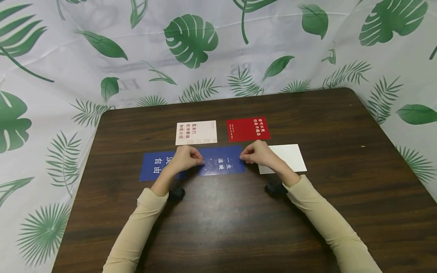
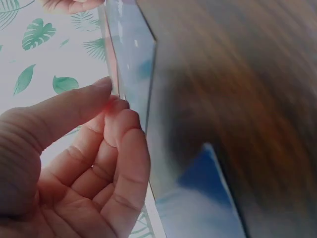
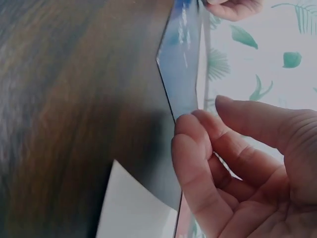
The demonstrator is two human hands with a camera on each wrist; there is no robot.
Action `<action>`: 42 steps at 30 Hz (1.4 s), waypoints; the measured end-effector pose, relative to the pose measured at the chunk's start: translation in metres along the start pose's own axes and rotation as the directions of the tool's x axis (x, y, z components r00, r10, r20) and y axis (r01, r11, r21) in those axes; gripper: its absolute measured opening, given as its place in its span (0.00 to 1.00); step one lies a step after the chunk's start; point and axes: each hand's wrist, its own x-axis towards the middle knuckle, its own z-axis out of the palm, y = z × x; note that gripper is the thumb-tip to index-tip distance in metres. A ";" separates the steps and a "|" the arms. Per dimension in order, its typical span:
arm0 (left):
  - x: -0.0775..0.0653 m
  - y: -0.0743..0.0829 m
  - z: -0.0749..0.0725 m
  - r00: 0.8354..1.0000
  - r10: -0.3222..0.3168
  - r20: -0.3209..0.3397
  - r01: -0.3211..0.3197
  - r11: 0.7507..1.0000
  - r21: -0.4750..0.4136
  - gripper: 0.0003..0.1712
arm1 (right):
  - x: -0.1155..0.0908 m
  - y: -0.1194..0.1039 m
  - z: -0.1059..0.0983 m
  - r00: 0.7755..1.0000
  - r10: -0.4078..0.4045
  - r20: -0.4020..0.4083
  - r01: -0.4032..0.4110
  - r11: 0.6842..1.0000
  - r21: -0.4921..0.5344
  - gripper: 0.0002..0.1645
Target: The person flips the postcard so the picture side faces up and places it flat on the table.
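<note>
A blue card (image 1: 223, 161) with white characters lies across the middle of the table, a hand at each short end. My left hand (image 1: 187, 157) has its loosely bent fingertips at the card's left edge. In the left wrist view the thumb (image 2: 74, 109) sits just above those fingertips. At the opposite edge is my right hand (image 1: 257, 152), its fingertips touching the card's end. A gap shows between its thumb (image 3: 252, 116) and fingers in the right wrist view. Partly under my left hand in the head view is another blue card (image 1: 150, 167); beside my right hand lies a white card (image 1: 290, 157).
Behind the blue cards lie a cream card (image 1: 201, 131) with red characters and a red card (image 1: 247, 129) with white characters. They rest on a dark wooden table (image 1: 225, 235). A leaf-patterned curtain (image 1: 218, 76) hangs along its far edge.
</note>
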 end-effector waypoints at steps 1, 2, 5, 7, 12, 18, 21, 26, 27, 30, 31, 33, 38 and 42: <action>0.001 0.001 0.001 1.000 0.002 0.000 -0.002 1.000 -0.016 0.05 | -0.001 0.001 -0.002 1.000 0.001 -0.010 -0.001 1.000 0.017 0.10; 0.003 0.002 0.002 1.000 0.005 -0.002 -0.005 1.000 -0.030 0.05 | -0.002 0.003 -0.003 1.000 0.000 -0.018 0.001 1.000 0.031 0.10; 0.008 0.007 0.006 1.000 0.026 -0.007 -0.026 0.998 -0.064 0.04 | -0.004 0.005 -0.008 0.999 0.006 -0.046 -0.003 0.998 0.066 0.11; 0.013 0.012 0.010 0.999 0.041 -0.011 -0.042 0.996 -0.075 0.04 | -0.007 0.007 -0.012 0.998 0.007 -0.064 -0.002 0.997 0.077 0.11; 0.024 0.027 0.022 0.998 0.064 -0.007 -0.065 0.994 -0.093 0.04 | -0.013 0.013 -0.021 0.994 0.037 -0.100 -0.027 0.994 0.103 0.11; 0.035 0.045 0.038 0.992 0.128 0.000 -0.127 0.986 -0.109 0.04 | -0.021 0.022 -0.031 0.990 0.067 -0.124 -0.050 0.989 0.138 0.12; 0.040 0.053 0.047 0.988 0.153 0.006 -0.151 0.981 -0.125 0.03 | -0.024 0.026 -0.035 0.988 0.077 -0.135 -0.056 0.987 0.149 0.12; 0.048 0.066 0.061 0.987 0.160 0.019 -0.156 0.978 -0.142 0.03 | -0.028 0.032 -0.040 0.983 0.094 -0.156 -0.064 0.981 0.185 0.13; 0.049 0.068 0.064 0.987 0.159 0.021 -0.155 0.977 -0.144 0.03 | -0.029 0.033 -0.042 0.982 0.097 -0.160 -0.065 0.979 0.192 0.14; 0.054 0.077 0.072 0.987 0.159 0.029 -0.152 0.975 -0.161 0.04 | -0.033 0.037 -0.046 0.979 0.110 -0.171 -0.075 0.977 0.200 0.15; 0.055 0.080 0.075 0.987 0.155 0.031 -0.148 0.974 -0.173 0.04 | -0.035 0.038 -0.048 0.977 0.115 -0.179 -0.078 0.977 0.197 0.15; 0.059 0.085 0.080 0.988 0.155 0.029 -0.146 0.971 -0.189 0.06 | -0.038 0.042 -0.051 0.973 0.121 -0.194 -0.084 0.979 0.188 0.16; 0.068 0.096 0.090 0.991 0.126 0.031 -0.117 0.971 -0.210 0.14 | -0.046 0.053 -0.060 0.964 0.138 -0.228 -0.098 0.980 0.175 0.17; 0.073 0.101 0.098 0.995 0.095 0.033 -0.087 0.975 -0.203 0.18 | -0.053 0.062 -0.067 0.955 0.154 -0.254 -0.117 0.981 0.156 0.18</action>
